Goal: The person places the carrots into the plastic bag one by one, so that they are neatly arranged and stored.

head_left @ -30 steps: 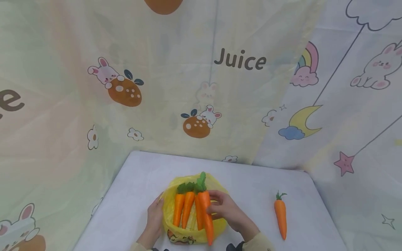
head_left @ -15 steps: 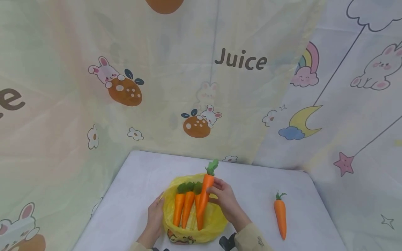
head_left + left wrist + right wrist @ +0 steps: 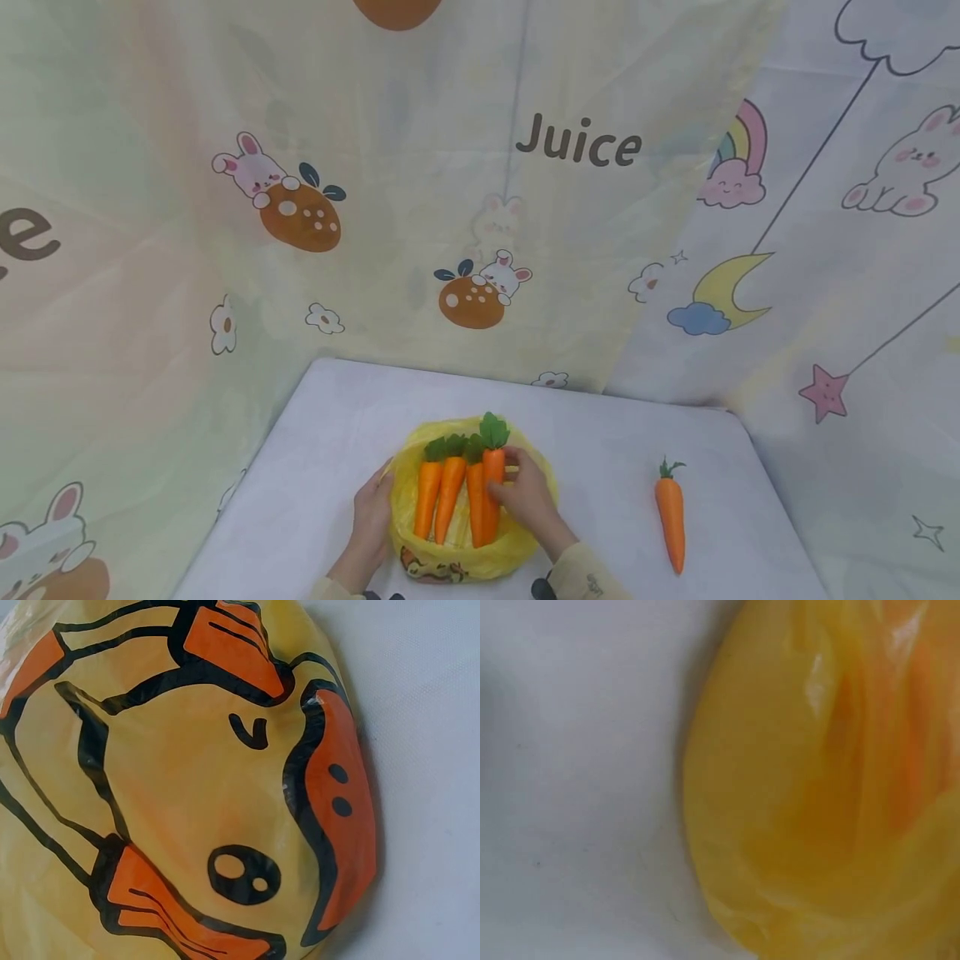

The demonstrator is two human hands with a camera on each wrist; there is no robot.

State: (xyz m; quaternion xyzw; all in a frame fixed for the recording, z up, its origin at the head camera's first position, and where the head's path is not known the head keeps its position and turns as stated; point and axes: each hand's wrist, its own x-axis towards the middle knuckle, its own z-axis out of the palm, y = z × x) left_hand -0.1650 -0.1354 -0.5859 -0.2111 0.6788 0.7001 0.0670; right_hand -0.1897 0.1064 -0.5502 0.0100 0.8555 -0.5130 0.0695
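A yellow plastic bag (image 3: 517,554) sits with its mouth spread wide on a white-covered table (image 3: 600,467); behind it hangs a cloth backdrop (image 3: 390,117) printed with rabbits and flowers. In the bag, four orange carrots (image 3: 451,496) with green tops lie side by side, leaves at the bag's far rim, tips towards its near rim.

The right hand (image 3: 529,493) is over the bag's right part, its grip pinching the rightmost carrot (image 3: 490,518): thumb across the visible face, fingers at the right side. This carrot's long axis runs from the bag's far rim to its near rim, close to parallel with its neighbour, just beside it.

The left hand (image 3: 370,510) touches the bag's left edge; I cannot tell whether its fingers curl round the plastic.

A lone carrot (image 3: 672,525) lies on the table, well apart to the bag's right, pointing the same way; the right hand is the nearer one to it.

The wrist views show neither hand, only table and bag, with a cartoon print (image 3: 180,795) on one side.
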